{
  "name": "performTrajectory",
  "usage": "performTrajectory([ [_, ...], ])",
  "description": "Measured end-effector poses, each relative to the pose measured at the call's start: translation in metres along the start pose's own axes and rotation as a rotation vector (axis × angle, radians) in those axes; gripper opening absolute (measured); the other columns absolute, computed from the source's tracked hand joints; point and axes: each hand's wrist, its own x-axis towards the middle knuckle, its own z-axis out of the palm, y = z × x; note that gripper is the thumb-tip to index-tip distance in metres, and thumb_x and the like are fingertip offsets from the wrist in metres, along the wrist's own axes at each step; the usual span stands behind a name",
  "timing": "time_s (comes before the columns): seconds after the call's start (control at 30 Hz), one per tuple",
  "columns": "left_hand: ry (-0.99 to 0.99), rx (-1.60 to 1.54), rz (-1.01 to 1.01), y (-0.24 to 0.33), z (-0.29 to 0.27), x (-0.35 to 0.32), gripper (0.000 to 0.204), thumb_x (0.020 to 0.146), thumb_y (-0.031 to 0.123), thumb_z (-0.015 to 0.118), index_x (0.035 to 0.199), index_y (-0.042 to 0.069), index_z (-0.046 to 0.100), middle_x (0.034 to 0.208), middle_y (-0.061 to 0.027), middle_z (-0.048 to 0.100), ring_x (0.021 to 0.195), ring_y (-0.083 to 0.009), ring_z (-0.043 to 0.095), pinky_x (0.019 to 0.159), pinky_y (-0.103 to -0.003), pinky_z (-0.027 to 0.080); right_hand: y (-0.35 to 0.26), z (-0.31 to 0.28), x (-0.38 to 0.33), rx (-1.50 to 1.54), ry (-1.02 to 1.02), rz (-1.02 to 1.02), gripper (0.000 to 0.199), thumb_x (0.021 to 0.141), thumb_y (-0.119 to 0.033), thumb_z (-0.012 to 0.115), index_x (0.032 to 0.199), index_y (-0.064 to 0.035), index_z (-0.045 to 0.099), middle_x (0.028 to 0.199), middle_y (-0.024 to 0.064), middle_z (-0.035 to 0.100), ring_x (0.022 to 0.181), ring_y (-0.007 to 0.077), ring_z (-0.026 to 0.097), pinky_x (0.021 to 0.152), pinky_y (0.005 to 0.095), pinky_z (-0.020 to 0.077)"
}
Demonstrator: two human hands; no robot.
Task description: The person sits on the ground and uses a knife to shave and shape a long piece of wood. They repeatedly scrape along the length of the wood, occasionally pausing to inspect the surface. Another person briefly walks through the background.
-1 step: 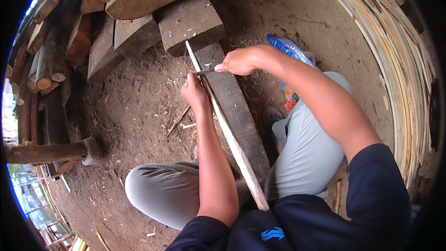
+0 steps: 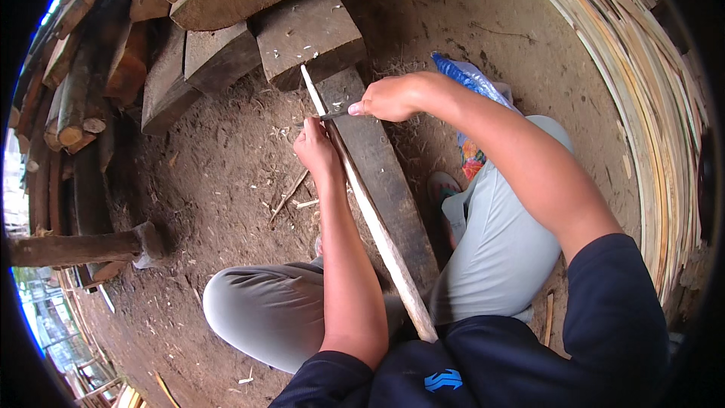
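A long pale stick, its bark stripped, slants from my waist up to a narrow tip beside a wooden block. Across its upper part lies a dark, narrow blade. My right hand is closed around the blade's right end, thumb laid along it; the handle is hidden in the fist. On the stick's left side, my left hand is closed on the blade's other end with bent fingers. Whether its fingers also touch the stick cannot be made out. Beneath the stick runs a thick grey plank.
The wooden block past the stick's tip carries small shavings. Logs and cut timber are stacked at left, near a horizontal post. Long thin wood strips lie at right. A blue plastic sack rests beyond my right knee.
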Motion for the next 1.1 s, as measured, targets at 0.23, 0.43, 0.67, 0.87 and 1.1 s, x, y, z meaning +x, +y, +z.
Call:
performTrajectory([
  [0.23, -0.016, -0.057, -0.016, -0.002, 0.005, 0.005, 0.035, 0.095, 0.021, 0.05, 0.063, 0.01, 0.047, 0.059, 0.0063, 0.04, 0.054, -0.0048, 0.032, 0.05, -0.026, 0.025, 0.008, 0.009, 0.011, -0.013, 0.116, -0.067, 0.061, 0.1, -0.05, 0.034, 0.105, 0.0038, 0.063, 0.105, 0.0273, 0.063, 0.106, 0.0452, 0.057, 0.092, 0.0499, 0.0435],
  [0.43, -0.029, -0.02, 0.007, -0.003, 0.005, 0.009, 0.034, 0.096, 0.02, 0.051, 0.064, 0.011, 0.047, 0.058, 0.0067, 0.039, 0.054, -0.0048, 0.032, 0.05, -0.025, 0.025, 0.012, 0.009, 0.018, -0.025, 0.141, -0.086, 0.059, 0.1, -0.049, 0.036, 0.105, 0.0024, 0.064, 0.106, 0.0272, 0.064, 0.106, 0.0447, 0.057, 0.091, 0.0502, 0.0437],
  [0.67, -0.06, -0.069, -0.026, -0.006, 0.004, 0.017, 0.031, 0.097, 0.023, 0.052, 0.069, 0.01, 0.05, 0.063, 0.0065, 0.042, 0.056, -0.0049, 0.034, 0.051, -0.026, 0.026, 0.009, 0.011, 0.015, 0.025, 0.197, -0.063, 0.056, 0.1, -0.049, 0.036, 0.108, -0.0019, 0.065, 0.111, 0.0252, 0.063, 0.109, 0.0434, 0.057, 0.094, 0.0495, 0.0432],
  [0.87, -0.152, -0.005, -0.05, 0.006, 0.012, 0.042, 0.029, 0.098, 0.025, 0.051, 0.073, 0.009, 0.052, 0.065, 0.0062, 0.043, 0.059, -0.0055, 0.037, 0.055, -0.025, 0.03, 0.016, 0.004, 0.039, 0.017, 0.268, -0.052, 0.054, 0.1, -0.049, 0.036, 0.115, -0.0052, 0.064, 0.117, 0.024, 0.062, 0.113, 0.0429, 0.056, 0.096, 0.0481, 0.0431],
  [1.1, -0.091, 0.066, -0.081, 0.006, 0.001, 0.036, 0.031, 0.095, 0.026, 0.053, 0.067, 0.012, 0.051, 0.062, 0.0072, 0.038, 0.057, -0.0052, 0.032, 0.053, -0.027, 0.024, 0.004, -0.004, 0.03, -0.014, 0.113, -0.005, 0.062, 0.1, -0.052, 0.033, 0.117, 0.0, 0.061, 0.122, 0.0245, 0.058, 0.118, 0.0416, 0.052, 0.098, 0.0476, 0.0411],
])
